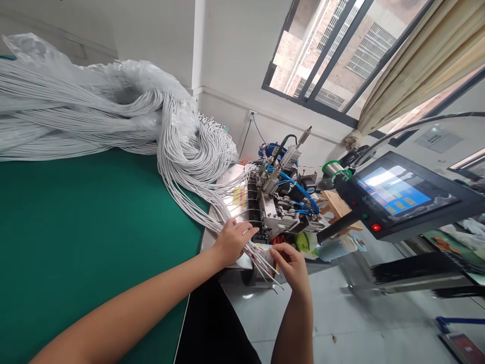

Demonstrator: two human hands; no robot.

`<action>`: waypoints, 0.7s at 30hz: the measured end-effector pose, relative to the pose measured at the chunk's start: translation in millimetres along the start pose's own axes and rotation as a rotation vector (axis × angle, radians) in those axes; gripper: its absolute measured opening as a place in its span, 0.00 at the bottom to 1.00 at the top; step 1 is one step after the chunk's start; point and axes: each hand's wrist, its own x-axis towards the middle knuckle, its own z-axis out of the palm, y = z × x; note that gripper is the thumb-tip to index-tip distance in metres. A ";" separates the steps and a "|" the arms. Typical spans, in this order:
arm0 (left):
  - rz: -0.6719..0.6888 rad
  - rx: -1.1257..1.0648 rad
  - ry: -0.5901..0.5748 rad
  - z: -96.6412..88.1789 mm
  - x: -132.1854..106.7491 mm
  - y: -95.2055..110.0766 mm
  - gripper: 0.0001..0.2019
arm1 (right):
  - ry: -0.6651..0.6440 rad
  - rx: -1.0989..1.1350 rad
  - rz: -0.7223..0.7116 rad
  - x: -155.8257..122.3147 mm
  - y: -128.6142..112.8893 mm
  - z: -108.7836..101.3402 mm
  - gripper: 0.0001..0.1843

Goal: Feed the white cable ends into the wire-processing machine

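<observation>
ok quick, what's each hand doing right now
Left hand: closed over the white wires, holding them down.
Right hand: pinched shut on the wire ends.

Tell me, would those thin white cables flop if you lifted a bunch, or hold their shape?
Probably floppy over length: the white cables drape in loose curves off the green table. Short stretches seem stiffer, since the ends beyond the left hand fan out fairly straight. The whole heap likely weighs a fair bit and tangles easily.
</observation>
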 end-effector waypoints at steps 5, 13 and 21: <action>0.036 0.027 -0.067 -2.5 3.2 -1.2 0.27 | -0.104 -0.062 -0.146 4.4 -16.1 6.8 0.09; 0.153 0.071 -0.030 -2.5 9.5 -12.3 0.16 | -0.099 -0.072 -0.249 16.0 -18.8 22.7 0.07; 0.135 0.018 0.047 3.4 8.8 -17.7 0.11 | -0.142 -0.058 -0.299 19.7 -16.9 25.6 0.12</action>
